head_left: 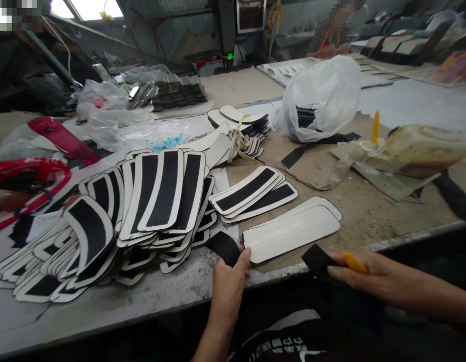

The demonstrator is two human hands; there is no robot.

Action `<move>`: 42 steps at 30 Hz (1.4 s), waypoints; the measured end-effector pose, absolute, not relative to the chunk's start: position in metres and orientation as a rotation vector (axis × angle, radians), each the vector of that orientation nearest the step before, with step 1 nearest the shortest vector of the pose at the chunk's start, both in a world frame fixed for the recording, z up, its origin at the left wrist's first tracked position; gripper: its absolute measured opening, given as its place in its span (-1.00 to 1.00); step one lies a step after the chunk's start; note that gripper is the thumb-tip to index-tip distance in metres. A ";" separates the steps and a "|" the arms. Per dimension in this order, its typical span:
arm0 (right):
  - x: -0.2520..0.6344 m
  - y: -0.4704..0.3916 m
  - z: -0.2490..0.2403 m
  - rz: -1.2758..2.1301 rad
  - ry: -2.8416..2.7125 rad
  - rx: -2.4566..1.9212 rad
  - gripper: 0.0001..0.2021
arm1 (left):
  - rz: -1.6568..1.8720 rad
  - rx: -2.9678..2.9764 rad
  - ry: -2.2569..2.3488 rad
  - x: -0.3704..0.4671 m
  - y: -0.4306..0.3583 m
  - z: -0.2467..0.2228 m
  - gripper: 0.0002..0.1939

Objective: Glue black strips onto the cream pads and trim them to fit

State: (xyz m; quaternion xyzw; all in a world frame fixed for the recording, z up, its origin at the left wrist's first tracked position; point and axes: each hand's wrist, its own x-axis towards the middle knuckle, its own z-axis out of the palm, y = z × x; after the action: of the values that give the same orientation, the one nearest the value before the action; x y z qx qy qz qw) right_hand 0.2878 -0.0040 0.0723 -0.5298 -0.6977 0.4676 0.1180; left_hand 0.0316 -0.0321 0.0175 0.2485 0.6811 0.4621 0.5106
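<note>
My left hand (231, 276) is closed on a curved black strip (224, 247) at the table's front edge, beside the left end of some plain white curved pieces (293, 230). To the right, just off the edge, my right hand (363, 274) holds another black strip (318, 259) between thumb and fingers, together with a yellow-handled tool (355, 263). White pieces with black centres (244, 191) lie behind the plain ones. A large heap of similar white-and-black pieces (161, 196) spreads over the left of the table.
A glue-stained container (429, 146) and an upright yellow stick (375, 128) are at the right. Farther back sit a clear plastic bag (323, 95) and a tied bundle of white pieces (240, 120). Red straps (59, 176) lie left. A person (333, 35) is across the table.
</note>
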 end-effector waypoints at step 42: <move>0.158 0.079 0.057 0.920 -3.067 -1.499 -0.72 | 0.917 0.551 1.522 0.019 -0.021 0.004 -0.75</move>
State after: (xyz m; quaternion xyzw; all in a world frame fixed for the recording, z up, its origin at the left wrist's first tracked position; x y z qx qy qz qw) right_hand 0.1576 0.0788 0.0566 -0.4157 -0.8507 0.2552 -0.1959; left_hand 0.0191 -0.0206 0.0042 0.2375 0.6560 0.3951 0.5977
